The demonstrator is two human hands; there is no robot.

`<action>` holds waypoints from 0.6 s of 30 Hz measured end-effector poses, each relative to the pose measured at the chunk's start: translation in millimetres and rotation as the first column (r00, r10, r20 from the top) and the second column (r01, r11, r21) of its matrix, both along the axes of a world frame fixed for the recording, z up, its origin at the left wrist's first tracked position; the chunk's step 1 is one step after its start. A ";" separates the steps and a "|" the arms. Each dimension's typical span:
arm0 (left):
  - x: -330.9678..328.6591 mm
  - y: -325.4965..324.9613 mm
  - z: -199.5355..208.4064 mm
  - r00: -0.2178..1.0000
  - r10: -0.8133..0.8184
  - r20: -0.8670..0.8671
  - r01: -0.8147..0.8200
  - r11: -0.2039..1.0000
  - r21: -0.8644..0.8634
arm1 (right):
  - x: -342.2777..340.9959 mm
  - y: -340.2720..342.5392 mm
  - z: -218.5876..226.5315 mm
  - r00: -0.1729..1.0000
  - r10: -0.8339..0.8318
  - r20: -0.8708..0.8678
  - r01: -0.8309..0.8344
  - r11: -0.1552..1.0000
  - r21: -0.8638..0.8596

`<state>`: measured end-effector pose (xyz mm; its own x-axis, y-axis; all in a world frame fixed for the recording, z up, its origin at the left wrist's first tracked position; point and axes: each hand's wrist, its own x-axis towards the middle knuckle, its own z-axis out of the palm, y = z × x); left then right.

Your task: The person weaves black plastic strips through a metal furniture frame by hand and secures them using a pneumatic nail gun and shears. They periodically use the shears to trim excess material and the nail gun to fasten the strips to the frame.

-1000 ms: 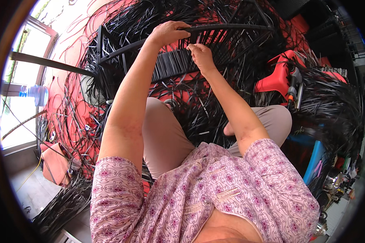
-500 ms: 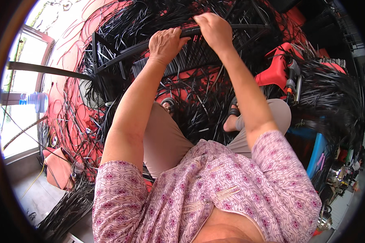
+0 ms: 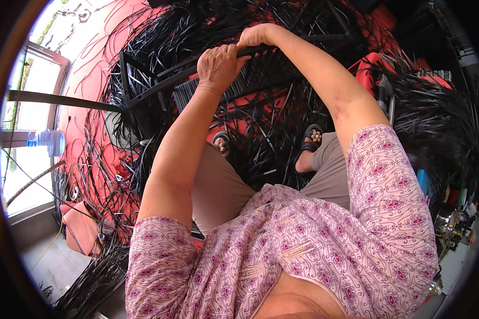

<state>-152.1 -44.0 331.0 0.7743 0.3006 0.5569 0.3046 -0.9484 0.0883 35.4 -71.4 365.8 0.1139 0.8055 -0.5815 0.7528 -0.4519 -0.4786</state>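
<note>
A black frame (image 3: pixel 170 72) with square bars stands in front of my knees, and a panel of closely woven black strips (image 3: pixel 189 91) fills part of it. Wrapped over the frame's near bar is my left hand (image 3: pixel 217 66), knuckles up and thumb toward the right. Just beyond it and slightly right, my right hand (image 3: pixel 256 36) is closed at the same bar, with the wrist bent and the elbow held out wide. Its fingertips are hidden, so any strip in them does not show. Loose black plastic strips (image 3: pixel 191 26) lie heaped behind the frame.
More strips cover the red floor (image 3: pixel 85 143) around my sandalled feet. To the right stand a red plastic stool (image 3: pixel 366 72) and a bundle of black strips (image 3: pixel 431 122). A pink bag (image 3: pixel 81 227) lies at lower left; a long dark bar (image 3: pixel 64 100) juts out leftward.
My right hand has moved left and a little down, close to my left hand. Its elbow has swung outward to the right. My left hand keeps its hold on the bar.
</note>
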 end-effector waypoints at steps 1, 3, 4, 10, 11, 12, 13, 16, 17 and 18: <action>1.4 -0.7 3.1 1.000 0.011 -0.015 -0.011 1.000 -0.009 | 5.5 -2.4 -1.8 0.975 -0.152 -0.164 0.158 0.987 0.023; 5.4 -4.8 10.4 0.998 0.028 -0.059 -0.034 0.993 -0.111 | 13.5 -8.2 -12.5 0.872 -0.256 -0.417 0.360 0.913 0.193; 6.9 -5.4 14.0 0.995 0.035 -0.098 -0.048 0.990 -0.129 | 16.4 -10.1 -15.7 0.798 -0.271 -0.539 0.462 0.848 0.257; 4.1 9.7 32.9 0.972 0.027 -0.234 -0.098 0.950 -0.298 | -38.4 -24.6 33.1 0.967 -0.237 -0.093 0.216 0.568 0.794; 2.8 13.4 33.3 0.975 0.017 -0.223 -0.090 0.943 -0.321 | -45.8 -25.8 37.2 0.956 -0.246 -0.161 0.266 0.494 0.828; 2.1 16.5 32.8 0.977 0.008 -0.212 -0.082 0.936 -0.343 | -52.3 -27.2 41.4 0.941 -0.248 -0.229 0.317 0.416 0.852; 5.6 17.8 28.3 0.987 -0.004 -0.159 -0.054 0.931 -0.360 | -56.2 -32.9 51.6 0.949 -0.233 -0.212 0.287 0.362 0.887; 6.5 25.7 26.4 0.984 -0.020 -0.178 -0.041 0.942 -0.333 | -84.7 -62.4 70.1 0.952 -0.190 -0.238 0.282 0.249 0.927; 9.3 33.1 26.8 0.970 -0.007 -0.244 -0.079 0.937 -0.340 | -93.5 -76.5 68.5 0.956 -0.230 -0.184 0.248 0.292 0.924; 12.5 30.0 31.9 0.978 0.015 -0.208 -0.095 0.920 -0.379 | -101.0 -94.7 62.5 0.953 -0.277 -0.126 0.219 0.336 0.916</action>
